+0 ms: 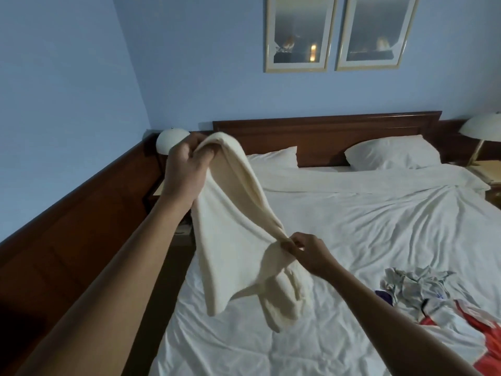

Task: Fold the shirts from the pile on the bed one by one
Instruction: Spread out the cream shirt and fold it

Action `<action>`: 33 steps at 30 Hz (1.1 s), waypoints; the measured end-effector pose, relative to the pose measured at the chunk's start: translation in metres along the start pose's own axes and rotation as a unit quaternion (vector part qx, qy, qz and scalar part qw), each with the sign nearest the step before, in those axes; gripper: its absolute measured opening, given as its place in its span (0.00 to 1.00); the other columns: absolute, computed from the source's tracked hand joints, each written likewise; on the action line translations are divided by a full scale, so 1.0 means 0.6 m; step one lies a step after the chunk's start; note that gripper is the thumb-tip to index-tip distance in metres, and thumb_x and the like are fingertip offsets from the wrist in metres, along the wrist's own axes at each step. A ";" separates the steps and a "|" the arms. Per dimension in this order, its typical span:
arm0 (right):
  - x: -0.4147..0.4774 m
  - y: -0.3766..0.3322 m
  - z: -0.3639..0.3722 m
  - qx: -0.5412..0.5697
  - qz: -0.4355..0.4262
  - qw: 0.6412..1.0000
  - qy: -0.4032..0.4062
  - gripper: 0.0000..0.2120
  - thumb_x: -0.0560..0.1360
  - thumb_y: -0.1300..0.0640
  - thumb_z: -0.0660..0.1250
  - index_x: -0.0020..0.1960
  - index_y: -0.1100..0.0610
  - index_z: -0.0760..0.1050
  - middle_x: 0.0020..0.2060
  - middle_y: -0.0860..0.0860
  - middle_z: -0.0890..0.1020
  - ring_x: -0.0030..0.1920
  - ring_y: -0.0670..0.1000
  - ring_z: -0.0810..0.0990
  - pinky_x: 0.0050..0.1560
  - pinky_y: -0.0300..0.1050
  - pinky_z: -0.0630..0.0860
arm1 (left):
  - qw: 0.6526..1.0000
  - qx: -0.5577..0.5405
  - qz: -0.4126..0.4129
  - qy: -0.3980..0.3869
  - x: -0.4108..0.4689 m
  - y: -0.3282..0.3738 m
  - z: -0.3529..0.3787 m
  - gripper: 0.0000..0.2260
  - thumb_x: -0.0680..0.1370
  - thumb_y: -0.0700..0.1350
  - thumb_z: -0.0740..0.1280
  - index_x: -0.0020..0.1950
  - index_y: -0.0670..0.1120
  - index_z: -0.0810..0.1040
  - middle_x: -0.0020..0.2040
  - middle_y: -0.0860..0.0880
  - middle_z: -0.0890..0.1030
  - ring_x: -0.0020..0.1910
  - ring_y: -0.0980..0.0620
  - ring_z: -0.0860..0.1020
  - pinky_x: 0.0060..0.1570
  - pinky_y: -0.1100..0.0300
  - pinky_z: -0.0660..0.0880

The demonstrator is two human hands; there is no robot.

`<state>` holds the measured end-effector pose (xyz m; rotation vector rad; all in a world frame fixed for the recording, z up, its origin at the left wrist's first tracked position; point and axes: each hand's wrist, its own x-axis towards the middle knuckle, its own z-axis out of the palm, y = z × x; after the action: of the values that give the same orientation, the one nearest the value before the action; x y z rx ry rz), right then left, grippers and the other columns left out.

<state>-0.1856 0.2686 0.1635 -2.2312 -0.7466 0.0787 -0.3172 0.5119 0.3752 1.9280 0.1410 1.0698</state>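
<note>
Gripping cream shirt [233, 223] at 10 o'clock with left hand [187, 169], pinching it at 5 o'clock with right hand [307, 252].

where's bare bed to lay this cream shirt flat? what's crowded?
Free: the middle of the bed, between the right pillow and the pile; also the near strip below the shirt, out to the bed's left edge. Crowded: lower right, where the pile lies. The left hand and right hand hold the shirt.
</note>
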 end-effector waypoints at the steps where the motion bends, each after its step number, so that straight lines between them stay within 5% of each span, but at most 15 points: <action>1: 0.002 0.011 -0.013 -0.004 0.012 1.000 0.006 0.11 0.80 0.46 0.69 0.40 0.46 0.76 0.34 0.42 0.79 0.37 0.40 0.77 0.41 0.44 0.68 | 0.998 0.063 -0.002 -0.008 -0.004 -0.027 -0.007 0.03 0.81 0.43 0.69 0.49 0.49 0.82 0.40 0.56 0.81 0.39 0.64 0.77 0.39 0.68 0.70; 4: 0.009 0.012 -0.070 -0.004 0.021 0.999 0.047 0.09 0.80 0.52 0.68 0.42 0.51 0.76 0.35 0.45 0.79 0.38 0.49 0.77 0.39 0.47 0.70 | 0.974 0.222 -0.041 -0.020 -0.030 -0.130 -0.020 0.07 0.82 0.48 0.68 0.51 0.45 0.81 0.43 0.50 0.82 0.42 0.53 0.79 0.39 0.61 0.70; 7: 0.011 -0.015 -0.127 -0.004 -0.015 0.997 0.081 0.06 0.79 0.52 0.68 0.43 0.49 0.79 0.38 0.42 0.83 0.41 0.41 0.79 0.40 0.36 0.71 | 0.932 0.326 -0.140 -0.071 -0.064 -0.206 -0.010 0.11 0.82 0.50 0.67 0.43 0.46 0.75 0.41 0.46 0.81 0.40 0.44 0.79 0.37 0.53 0.67; 9: 0.017 -0.042 -0.147 0.001 -0.032 0.997 0.066 0.04 0.77 0.52 0.71 0.44 0.48 0.82 0.38 0.41 0.84 0.43 0.39 0.81 0.41 0.32 0.71 | 0.915 0.348 -0.165 -0.119 -0.084 -0.220 0.008 0.07 0.81 0.51 0.67 0.48 0.48 0.77 0.45 0.46 0.82 0.44 0.44 0.80 0.40 0.53 0.70; 14: 0.034 -0.108 -0.152 0.064 -0.049 0.996 0.032 0.03 0.75 0.51 0.75 0.43 0.48 0.86 0.39 0.41 0.87 0.43 0.41 0.84 0.43 0.36 0.77 | 0.945 0.124 -0.077 -0.294 -0.155 -0.145 0.126 0.29 0.71 0.56 0.80 0.68 0.56 0.71 0.60 0.58 0.77 0.57 0.60 0.77 0.52 0.64 0.75; 16: 0.033 -0.127 -0.149 0.099 -0.037 0.994 0.003 0.03 0.75 0.50 0.76 0.44 0.49 0.87 0.40 0.44 0.87 0.44 0.44 0.85 0.47 0.43 0.82 | 0.949 0.075 -0.054 -0.303 -0.177 -0.118 0.175 0.28 0.71 0.58 0.80 0.65 0.62 0.70 0.59 0.62 0.78 0.56 0.64 0.77 0.52 0.64 0.77; 21: 0.012 -0.108 -0.148 0.145 0.005 0.989 0.018 0.15 0.73 0.41 0.76 0.56 0.47 0.81 0.44 0.49 0.87 0.47 0.50 0.86 0.53 0.58 0.83 | 0.976 0.038 -0.088 -0.194 -0.152 -0.093 0.211 0.09 0.80 0.55 0.70 0.51 0.53 0.73 0.41 0.53 0.82 0.40 0.57 0.80 0.38 0.59 0.76; 23: -0.010 -0.095 -0.137 0.114 0.022 0.993 0.015 0.27 0.67 0.34 0.76 0.60 0.46 0.76 0.48 0.47 0.85 0.48 0.47 0.85 0.50 0.52 0.83 | 0.984 0.037 -0.064 -0.161 -0.142 -0.089 0.211 0.06 0.81 0.49 0.69 0.52 0.52 0.72 0.42 0.56 0.80 0.41 0.57 0.80 0.38 0.62 0.74; 26: -0.037 -0.072 -0.124 -0.007 0.011 1.000 0.028 0.19 0.71 0.38 0.76 0.46 0.51 0.74 0.38 0.45 0.80 0.39 0.44 0.77 0.39 0.37 0.72 | 0.988 0.040 -0.074 -0.128 -0.122 -0.089 0.203 0.06 0.81 0.47 0.69 0.54 0.51 0.74 0.45 0.60 0.80 0.45 0.62 0.79 0.38 0.70 0.71; 29: -0.027 -0.045 -0.144 -0.058 0.009 0.996 0.063 0.21 0.78 0.43 0.69 0.36 0.55 0.68 0.30 0.49 0.75 0.34 0.51 0.74 0.35 0.44 0.65 | 0.980 0.072 -0.079 -0.170 -0.104 -0.108 0.179 0.09 0.79 0.55 0.72 0.51 0.52 0.78 0.44 0.60 0.81 0.44 0.63 0.79 0.40 0.68 0.71; 33: -0.010 -0.042 -0.184 -0.176 -0.053 0.981 0.062 0.15 0.81 0.49 0.63 0.37 0.52 0.68 0.36 0.52 0.82 0.42 0.59 0.79 0.41 0.49 0.67 | 0.951 0.061 -0.097 -0.287 -0.095 -0.132 0.141 0.22 0.81 0.62 0.67 0.41 0.44 0.77 0.34 0.54 0.77 0.36 0.58 0.76 0.39 0.57 0.68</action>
<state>-0.1717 0.2066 0.2576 -2.4946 -0.8608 -0.2614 -0.2674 0.4761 0.2613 2.2059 0.0672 0.3490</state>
